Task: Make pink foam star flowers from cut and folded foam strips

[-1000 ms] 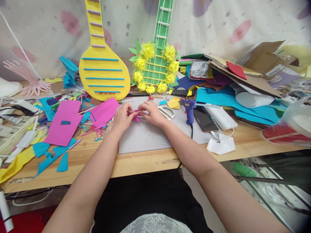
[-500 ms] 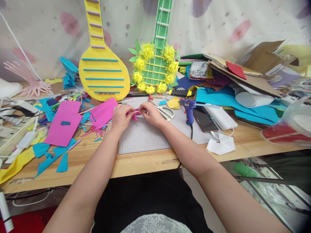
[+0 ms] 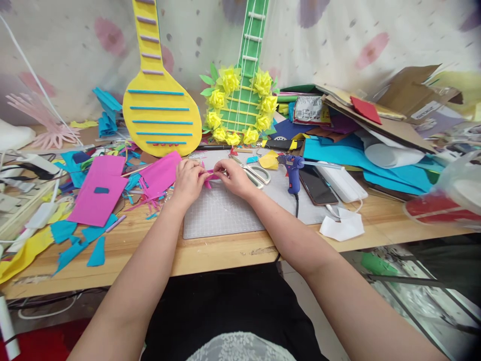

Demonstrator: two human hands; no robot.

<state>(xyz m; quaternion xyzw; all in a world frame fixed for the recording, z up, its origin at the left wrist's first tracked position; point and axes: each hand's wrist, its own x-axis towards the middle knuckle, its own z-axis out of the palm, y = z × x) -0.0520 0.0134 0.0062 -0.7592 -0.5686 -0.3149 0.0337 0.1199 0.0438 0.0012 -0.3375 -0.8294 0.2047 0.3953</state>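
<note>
Above the grey cutting mat (image 3: 221, 215), my left hand (image 3: 190, 179) and my right hand (image 3: 233, 176) meet with fingertips pinched around a small magenta paper piece (image 3: 208, 183). Pointed bits of it stick out above and below the fingers. Most of its shape is hidden by my fingers. Just right of my right hand lie scissors (image 3: 257, 175) with pale handles. A larger magenta sheet (image 3: 160, 174) lies close to my left hand.
A yellow paper instrument (image 3: 161, 113) and a green one (image 3: 240, 103) ringed with yellow flowers lean at the back. A blue glue gun (image 3: 293, 173) stands near a phone (image 3: 317, 184). Paper scraps (image 3: 99, 190) cover the left; stacked sheets (image 3: 338, 150) fill the right.
My left fingers have shifted slightly on the magenta piece, and a pointed bit of it now shows above them. My right hand has barely moved.
</note>
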